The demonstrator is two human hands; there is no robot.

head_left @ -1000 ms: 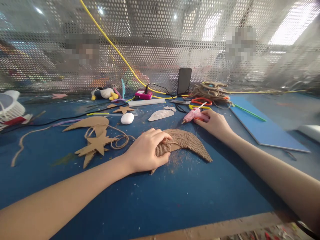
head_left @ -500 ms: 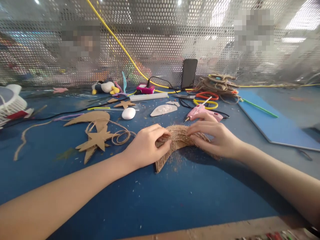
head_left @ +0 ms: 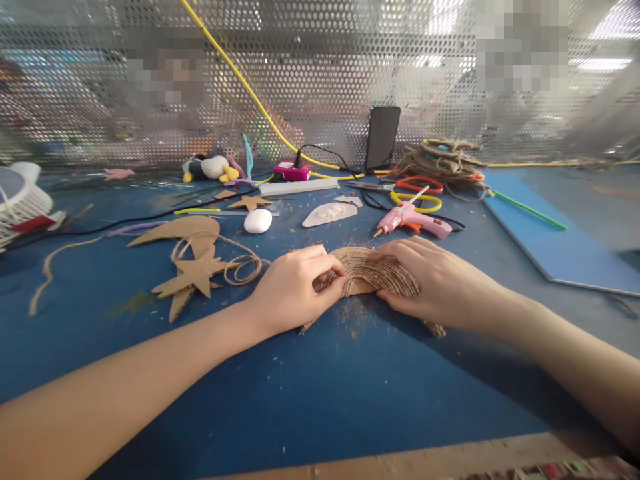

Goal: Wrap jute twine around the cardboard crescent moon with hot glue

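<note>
A curved piece covered in rows of brown twine (head_left: 367,265) lies in front of me on the blue table, with bare cardboard showing along its inner edge. My left hand (head_left: 300,287) pinches its left part between thumb and fingers. My right hand (head_left: 430,277) grips the right part, thumb at the inner edge and fingers over the top. Twine runs from beside my left hand to a loose coil (head_left: 245,267). Just behind my right hand lies a pink glue gun (head_left: 413,219), its nozzle pointing left.
Cardboard star and crescent shapes (head_left: 197,273) lie at the left, near a white egg-shaped piece (head_left: 258,221). Behind are scissors (head_left: 420,193), a phone (head_left: 383,139) and a twine pile (head_left: 440,163). A blue board (head_left: 555,233) is at right, a white fan (head_left: 25,200) at left.
My right hand has closed around the right part of the twine-covered piece, which has turned slightly. The view has shifted a little.
</note>
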